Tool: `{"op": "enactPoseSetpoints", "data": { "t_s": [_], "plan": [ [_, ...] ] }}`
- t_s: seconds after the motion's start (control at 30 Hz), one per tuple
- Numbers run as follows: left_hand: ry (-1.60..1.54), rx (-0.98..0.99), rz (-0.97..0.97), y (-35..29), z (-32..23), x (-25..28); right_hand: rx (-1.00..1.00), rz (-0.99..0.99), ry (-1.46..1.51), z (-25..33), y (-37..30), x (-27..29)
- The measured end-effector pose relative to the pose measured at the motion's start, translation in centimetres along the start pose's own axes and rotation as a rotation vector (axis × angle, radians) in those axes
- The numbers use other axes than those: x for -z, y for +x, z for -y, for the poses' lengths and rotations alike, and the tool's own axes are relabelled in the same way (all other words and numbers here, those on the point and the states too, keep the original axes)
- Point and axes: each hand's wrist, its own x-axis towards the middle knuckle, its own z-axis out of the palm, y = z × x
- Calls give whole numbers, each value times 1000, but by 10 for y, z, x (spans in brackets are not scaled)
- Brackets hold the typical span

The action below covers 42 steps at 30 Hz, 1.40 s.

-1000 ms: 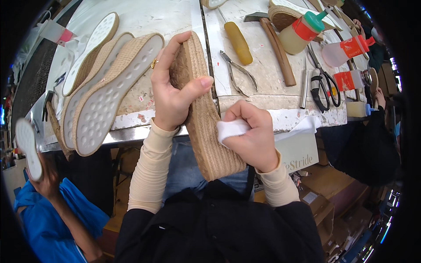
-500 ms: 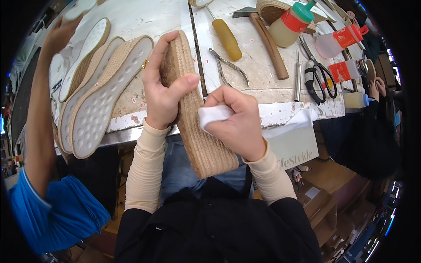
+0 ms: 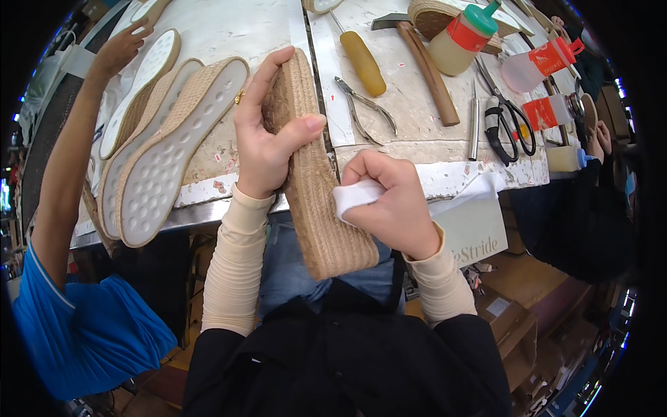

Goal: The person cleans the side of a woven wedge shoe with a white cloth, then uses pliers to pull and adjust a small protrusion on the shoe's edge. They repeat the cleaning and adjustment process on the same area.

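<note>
A rope-braided wedge shoe sole [image 3: 321, 201] stands on edge over my lap at the table's front, its narrow toe end pointing away from me. Around its upper part my left hand [image 3: 271, 135] is closed, thumb pressed on the braided side and fingers behind. My right hand [image 3: 392, 198] clenches a white cloth [image 3: 358, 197] against or just beside the braid, around the sole's middle; exact contact is hard to tell. To the left, several more wedge soles [image 3: 177, 153] with white dimpled insides lie side by side on the table.
Beyond my hands lie nippers [image 3: 365, 108], a yellow-handled awl [image 3: 363, 62], a hammer [image 3: 427, 73], a metal pick [image 3: 474, 125] and scissors [image 3: 507, 115]. Squeeze bottles [image 3: 462, 38] stand or lie right. A co-worker's arm [image 3: 73, 153] reaches in from the left. A box [image 3: 476, 233] sits below the edge.
My right hand with the cloth has shifted slightly right along the sole. The co-worker's hand at the left has moved slightly right and down, away from a sole it was touching.
</note>
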Motion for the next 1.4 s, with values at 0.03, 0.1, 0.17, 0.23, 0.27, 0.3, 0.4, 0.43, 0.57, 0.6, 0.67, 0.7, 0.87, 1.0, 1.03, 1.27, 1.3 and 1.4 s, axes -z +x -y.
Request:
{"op": "enactPoseSetpoints", "data": {
  "t_s": [0.03, 0.1, 0.17, 0.23, 0.27, 0.3, 0.4, 0.43, 0.57, 0.6, 0.67, 0.7, 0.87, 1.0, 1.03, 1.27, 1.3, 1.4],
  "plan": [
    [34, -11, 14, 1, 0, 0, -7, 25, -12, 0, 0, 0],
    [48, -37, 7, 3, 1, 1, 33, -19, -4, -2, 0, -2],
    [26, -36, 0, 1, 2, 0, 100, -108, -10, -4, 2, -8],
    [-24, -17, -17, 0, 2, -1, 119, -155, 27, -6, -1, -10],
    [-13, -21, -11, 0, 2, -1, 88, -128, 8, -6, -4, -9],
    [-1, -26, -6, 1, 2, 0, 72, -115, 12, -5, -8, -6],
    [7, -29, 4, 2, 2, 1, 39, -56, -12, -6, -9, -4],
    [4, -25, 7, 2, 2, 1, 78, -78, -9, -6, -9, -3],
    [-3, -49, -13, 2, 3, 0, 171, -223, -70, -8, 2, -15],
    [0, -53, -13, 2, 3, 0, 210, -252, -17, -7, 1, -14],
    [1, -47, -12, 1, 3, 1, 158, -203, -20, -6, -2, -13],
    [-4, -35, -8, 1, 2, 0, 125, -171, -14, -5, -4, -11],
    [-6, -46, -9, 1, 3, -1, 218, -183, -37, -8, -2, -11],
    [31, -51, -11, 2, 2, 2, 196, -213, -66, -6, -2, -14],
    [23, -45, -9, 1, 3, 1, 162, -166, -68, -4, -3, -12],
    [-41, -19, -10, 0, 1, -1, 244, -221, -52, -4, 2, -13],
    [-27, -22, -8, 0, 1, -1, 209, -201, -101, -4, 2, -12],
    [12, -24, 6, 1, 1, 1, 171, -145, -2, -4, -1, -10]
  ]
}}
